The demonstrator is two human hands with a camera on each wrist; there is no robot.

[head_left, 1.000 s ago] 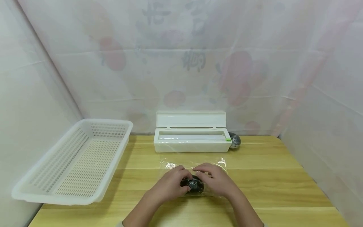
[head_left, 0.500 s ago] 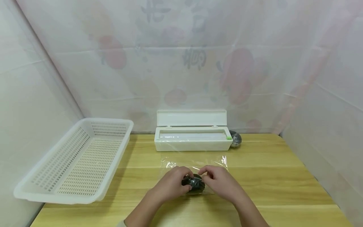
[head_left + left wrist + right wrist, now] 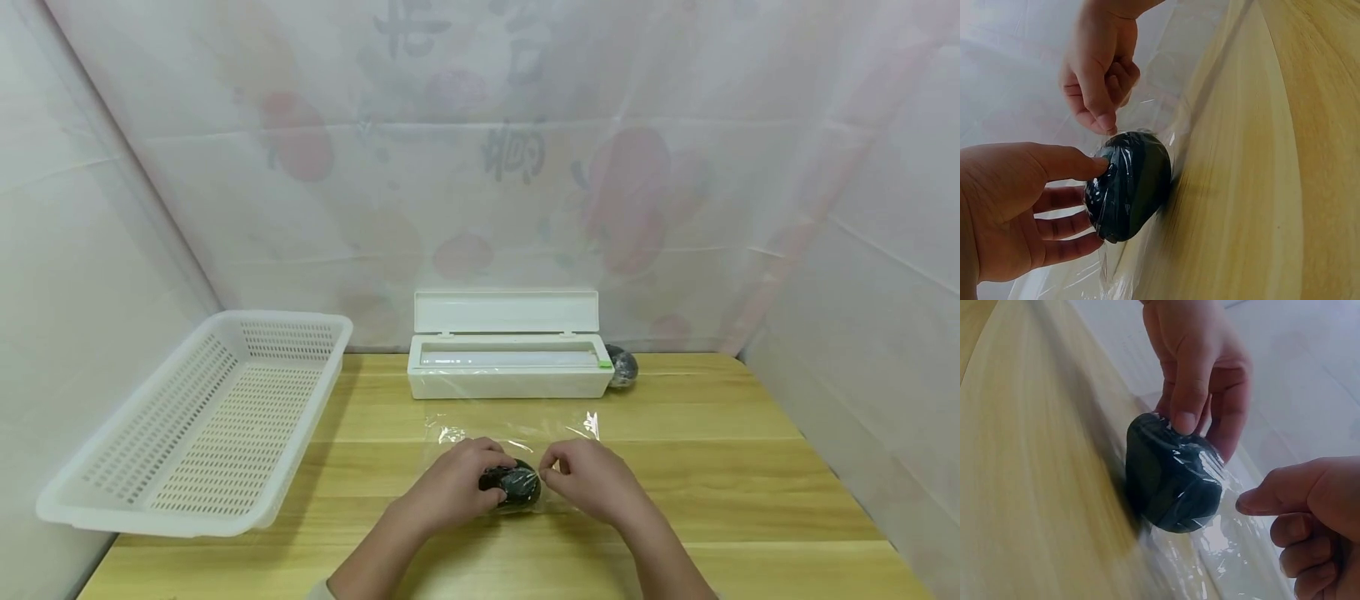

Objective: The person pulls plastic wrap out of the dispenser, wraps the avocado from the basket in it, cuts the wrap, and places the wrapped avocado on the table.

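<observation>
the left hand [image 3: 459,479] curls round the dark lump [image 3: 522,487]; just right of it, the right hand [image 3: 590,477] pinches clear wrap [image 3: 510,427].

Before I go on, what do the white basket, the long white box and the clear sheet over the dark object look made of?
Basket: likely moulded plastic, semi-matt; evenly slotted, looks faintly translucent. Box: probably rigid plastic, smooth; crisp edges, hinged lid. Clear sheet: thin, glossy film, most likely plastic wrap; sharp glints and creases.
</observation>
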